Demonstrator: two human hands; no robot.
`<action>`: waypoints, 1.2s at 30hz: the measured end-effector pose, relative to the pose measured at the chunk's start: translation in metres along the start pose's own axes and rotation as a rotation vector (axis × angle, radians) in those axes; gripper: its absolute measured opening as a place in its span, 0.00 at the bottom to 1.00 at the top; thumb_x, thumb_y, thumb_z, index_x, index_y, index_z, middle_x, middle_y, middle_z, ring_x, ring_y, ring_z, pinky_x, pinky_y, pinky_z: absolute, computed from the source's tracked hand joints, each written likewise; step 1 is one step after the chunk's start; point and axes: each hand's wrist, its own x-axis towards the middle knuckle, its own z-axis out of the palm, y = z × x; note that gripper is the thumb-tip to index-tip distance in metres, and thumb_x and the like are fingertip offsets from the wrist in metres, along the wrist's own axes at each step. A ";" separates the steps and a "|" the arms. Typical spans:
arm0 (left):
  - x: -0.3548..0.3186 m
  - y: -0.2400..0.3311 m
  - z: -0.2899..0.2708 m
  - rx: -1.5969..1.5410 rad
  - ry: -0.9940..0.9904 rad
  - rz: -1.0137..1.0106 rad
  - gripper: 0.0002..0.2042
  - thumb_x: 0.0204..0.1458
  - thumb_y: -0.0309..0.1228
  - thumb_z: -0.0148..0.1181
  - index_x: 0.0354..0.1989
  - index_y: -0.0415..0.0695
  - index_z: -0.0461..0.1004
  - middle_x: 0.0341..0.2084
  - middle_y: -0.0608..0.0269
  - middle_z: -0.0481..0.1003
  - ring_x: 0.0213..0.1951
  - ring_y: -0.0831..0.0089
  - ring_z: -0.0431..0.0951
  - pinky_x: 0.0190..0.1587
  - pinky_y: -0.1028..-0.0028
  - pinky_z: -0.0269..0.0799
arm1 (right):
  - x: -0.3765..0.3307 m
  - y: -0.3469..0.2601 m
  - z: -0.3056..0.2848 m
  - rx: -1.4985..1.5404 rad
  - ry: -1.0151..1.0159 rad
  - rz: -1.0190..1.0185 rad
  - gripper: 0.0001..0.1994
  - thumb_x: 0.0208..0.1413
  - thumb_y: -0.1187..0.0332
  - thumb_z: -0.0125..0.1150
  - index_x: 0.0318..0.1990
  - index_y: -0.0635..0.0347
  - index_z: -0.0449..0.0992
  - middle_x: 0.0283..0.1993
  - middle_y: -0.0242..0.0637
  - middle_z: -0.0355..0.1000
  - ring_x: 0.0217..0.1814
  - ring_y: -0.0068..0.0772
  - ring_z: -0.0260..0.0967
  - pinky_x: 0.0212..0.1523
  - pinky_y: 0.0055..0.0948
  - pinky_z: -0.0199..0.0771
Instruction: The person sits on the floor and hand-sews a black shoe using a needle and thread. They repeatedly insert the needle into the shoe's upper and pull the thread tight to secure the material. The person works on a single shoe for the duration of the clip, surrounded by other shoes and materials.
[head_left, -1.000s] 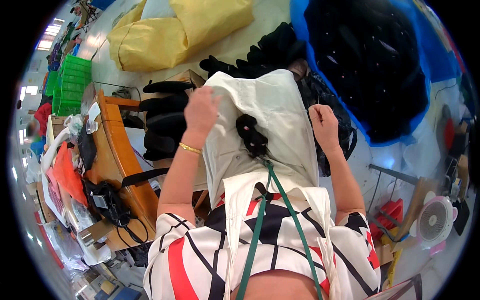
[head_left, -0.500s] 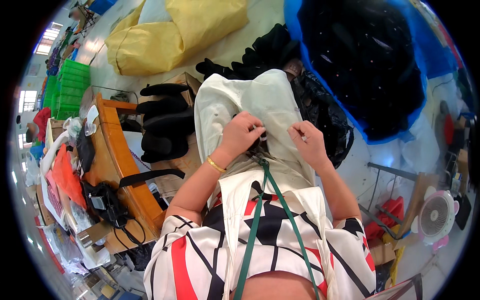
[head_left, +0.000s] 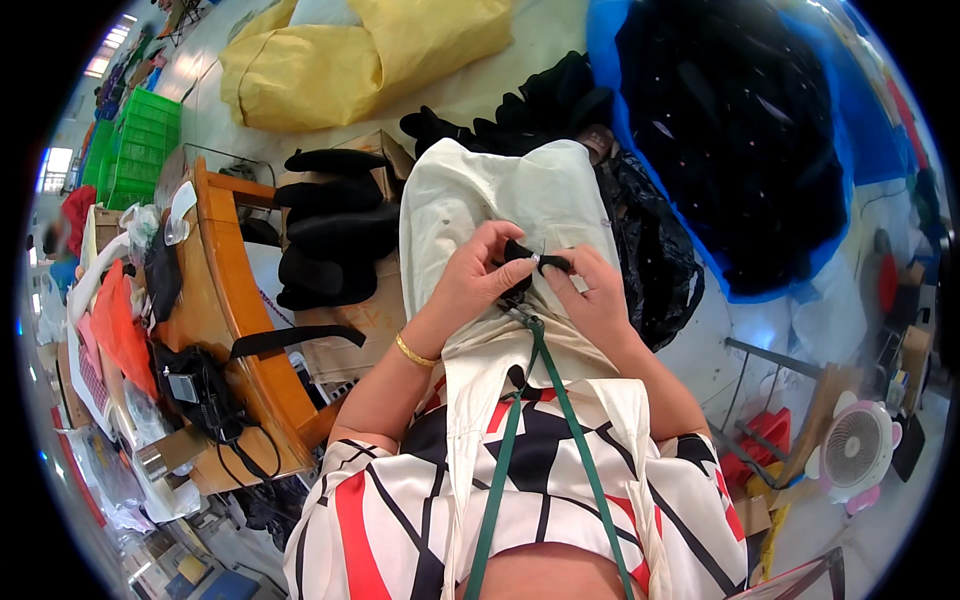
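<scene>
Above my lap, a small black fabric piece is pinched between my two hands. My left hand has its thumb and fingers closed on one end, where a tiny shiny light spot shows at the thumb tip. On the other end, my right hand is closed, fingertips close to the left thumb. A thin upright line, too fine to identify, shows between the hands. Beneath them lies the cream apron over my knees, and a green cord runs down toward me from a dark item partly hidden under my left hand.
Black padded, shoe-like pieces lie stacked on cardboard beside a wooden stool at left. A large blue bag of black pieces stands at upper right, beside a black plastic bag. Yellow sacks lie ahead; a fan is at right.
My right hand has come left to meet my left hand and now grips the black fabric piece too. The piece is lifted and more visible. The whole view has shifted slightly.
</scene>
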 end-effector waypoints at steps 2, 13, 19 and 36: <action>-0.004 0.002 -0.010 0.097 -0.107 -0.090 0.11 0.57 0.29 0.65 0.45 0.40 0.75 0.33 0.70 0.73 0.32 0.85 0.71 0.34 0.81 0.70 | -0.002 -0.003 -0.003 -0.042 -0.054 -0.052 0.08 0.54 0.74 0.67 0.41 0.65 0.79 0.32 0.40 0.74 0.33 0.33 0.74 0.34 0.29 0.73; -0.020 0.004 -0.007 0.675 -0.088 0.392 0.11 0.48 0.21 0.70 0.40 0.40 0.80 0.32 0.60 0.78 0.32 0.71 0.77 0.35 0.76 0.73 | 0.000 0.006 0.003 0.095 -0.086 0.101 0.05 0.56 0.74 0.66 0.38 0.65 0.78 0.33 0.37 0.75 0.33 0.26 0.71 0.35 0.25 0.71; -0.029 -0.010 -0.012 0.305 0.085 0.198 0.09 0.54 0.22 0.67 0.42 0.41 0.78 0.31 0.71 0.76 0.29 0.84 0.72 0.32 0.81 0.69 | -0.005 0.023 0.001 -0.008 -0.135 0.296 0.12 0.59 0.63 0.64 0.33 0.65 0.78 0.30 0.43 0.74 0.31 0.40 0.70 0.35 0.31 0.71; -0.032 -0.005 -0.024 -0.125 0.081 0.192 0.10 0.57 0.21 0.64 0.46 0.41 0.77 0.39 0.68 0.77 0.37 0.82 0.75 0.41 0.81 0.72 | -0.030 0.025 -0.028 0.968 -0.172 0.655 0.07 0.59 0.69 0.62 0.40 0.62 0.77 0.28 0.29 0.72 0.26 0.18 0.67 0.27 0.21 0.64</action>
